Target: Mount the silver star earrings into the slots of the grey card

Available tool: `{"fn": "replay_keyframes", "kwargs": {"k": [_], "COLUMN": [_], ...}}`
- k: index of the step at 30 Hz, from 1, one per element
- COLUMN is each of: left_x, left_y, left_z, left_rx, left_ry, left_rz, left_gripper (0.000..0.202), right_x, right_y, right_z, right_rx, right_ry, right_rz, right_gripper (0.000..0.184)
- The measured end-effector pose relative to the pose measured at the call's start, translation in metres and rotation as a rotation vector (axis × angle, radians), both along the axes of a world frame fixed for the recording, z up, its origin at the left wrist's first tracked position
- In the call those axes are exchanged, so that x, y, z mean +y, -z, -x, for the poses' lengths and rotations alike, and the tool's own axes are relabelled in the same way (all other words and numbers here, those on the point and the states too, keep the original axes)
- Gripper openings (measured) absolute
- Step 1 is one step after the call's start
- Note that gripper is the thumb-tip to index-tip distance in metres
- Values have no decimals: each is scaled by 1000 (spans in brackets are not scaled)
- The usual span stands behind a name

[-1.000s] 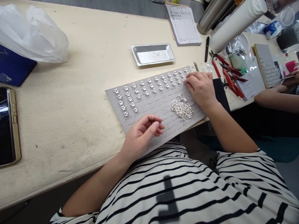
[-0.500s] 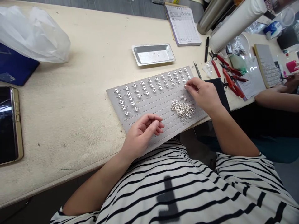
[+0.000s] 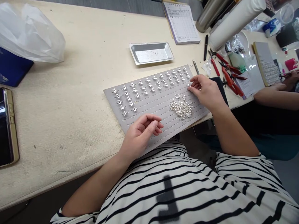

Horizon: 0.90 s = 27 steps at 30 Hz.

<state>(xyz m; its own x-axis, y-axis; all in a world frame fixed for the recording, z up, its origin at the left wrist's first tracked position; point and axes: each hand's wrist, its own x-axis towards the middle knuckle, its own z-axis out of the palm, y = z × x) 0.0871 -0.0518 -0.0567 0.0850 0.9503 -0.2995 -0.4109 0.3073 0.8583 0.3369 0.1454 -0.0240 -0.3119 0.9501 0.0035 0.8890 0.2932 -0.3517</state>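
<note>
A grey slotted display board (image 3: 149, 107) lies at the table's near edge, with several small silver rings (image 3: 149, 85) set in rows along its far side. A loose heap of silver rings (image 3: 182, 109) rests on the board's right part. My right hand (image 3: 205, 91) sits at the board's right end, its fingertips pinching a small silver ring against a slot. My left hand (image 3: 142, 133) rests on the board's near edge with its fingers curled loosely and nothing visible in them.
A metal tray (image 3: 151, 53) lies beyond the board, with a printed pad (image 3: 182, 23) behind it. Red pliers (image 3: 227, 76) and a white roll (image 3: 235, 20) sit at the right, beside another person's arm (image 3: 273, 96). A plastic bag (image 3: 28, 34) and a phone (image 3: 7, 127) lie left.
My right hand has drawn back from the far rows toward the heap and then settled a ring at the board's right end. My left hand has stayed put.
</note>
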Motion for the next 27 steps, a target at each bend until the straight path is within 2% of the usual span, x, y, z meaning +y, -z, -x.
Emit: {"fn": "replay_keyframes", "kwargs": {"k": [6, 11, 17, 27], "left_x": [0, 0, 0, 0], "left_y": [0, -1, -1, -2], "left_z": [0, -1, -1, 0], "left_rx": [3, 0, 3, 38], "left_ry": [0, -7, -7, -5], "left_rz": [9, 10, 14, 25], "left_gripper": [19, 20, 20, 25], "right_x": [-4, 2, 15, 35], "right_y": [-9, -2, 8, 6], "right_z": [-10, -16, -11, -4], "right_rx": [30, -19, -63, -101], "right_ry": [13, 1, 51, 63], "right_rz": [5, -120, -154, -73], "right_gripper": [16, 5, 10, 21]}}
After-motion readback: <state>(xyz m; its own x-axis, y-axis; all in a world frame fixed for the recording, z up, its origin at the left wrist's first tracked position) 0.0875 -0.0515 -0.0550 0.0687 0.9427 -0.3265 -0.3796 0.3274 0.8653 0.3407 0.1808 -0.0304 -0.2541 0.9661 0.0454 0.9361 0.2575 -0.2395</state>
